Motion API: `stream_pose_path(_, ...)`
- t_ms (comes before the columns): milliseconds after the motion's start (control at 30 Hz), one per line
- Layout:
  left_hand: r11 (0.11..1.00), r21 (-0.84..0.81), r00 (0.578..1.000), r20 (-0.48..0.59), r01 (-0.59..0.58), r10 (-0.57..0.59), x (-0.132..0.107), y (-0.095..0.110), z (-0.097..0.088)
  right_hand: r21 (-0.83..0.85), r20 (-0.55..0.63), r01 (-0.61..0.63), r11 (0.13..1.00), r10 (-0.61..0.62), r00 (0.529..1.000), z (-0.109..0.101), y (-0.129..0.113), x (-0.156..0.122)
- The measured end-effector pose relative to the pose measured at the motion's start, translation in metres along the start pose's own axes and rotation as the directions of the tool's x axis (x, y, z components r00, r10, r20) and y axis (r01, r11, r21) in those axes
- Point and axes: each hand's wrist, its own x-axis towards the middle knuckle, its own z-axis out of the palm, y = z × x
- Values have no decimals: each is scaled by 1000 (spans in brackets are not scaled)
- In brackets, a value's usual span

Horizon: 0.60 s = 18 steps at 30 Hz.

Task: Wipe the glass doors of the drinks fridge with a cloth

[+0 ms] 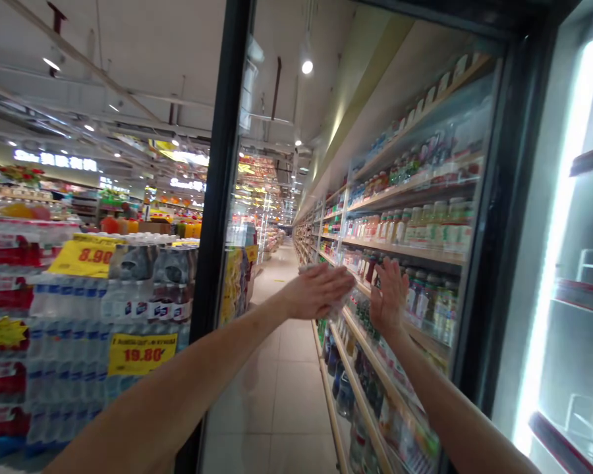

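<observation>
In front of me is a glass door [289, 395] in a black frame [212, 197], standing open. My left hand [319, 289] lies flat against the glass, fingers stretched to the right. A pale, thin cloth [337, 308] shows in part under its fingers and is mostly covered by the palm. To the right, my right hand [388, 299] is raised with its palm toward the glass and its fingers apart, holding nothing. Whether its fingertips touch the pane, I cannot tell. Shelves of bottled drinks [427, 224] show in the glass behind both hands.
At right is the lit inside of a cooler with a bright light strip [556, 250] and shelf edges [586, 296]. Stacked packs of bottled water [64, 342] stand at left, with yellow price signs [142, 354]. A tiled floor [277, 263] is visible through the door.
</observation>
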Motion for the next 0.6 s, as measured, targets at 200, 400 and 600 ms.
stream_pose_path(200, 732, 63, 723, -237, 678, -649, -5, -68, -28, -3, -19, -3, 1000, 3, 1000, 1, -1, 0)
stream_pose_path(400, 999, 43, 1000, -13, -21, 21, -37, 0, -4, -4, -1, 3, 1000, -3, 1000, 1, 0, 0)
stream_pose_path(600, 787, 92, 780, -245, 610, -576, -74, -53, -23, -15, -7, 3, 1000, -3, 1000, 2, -1, 0)
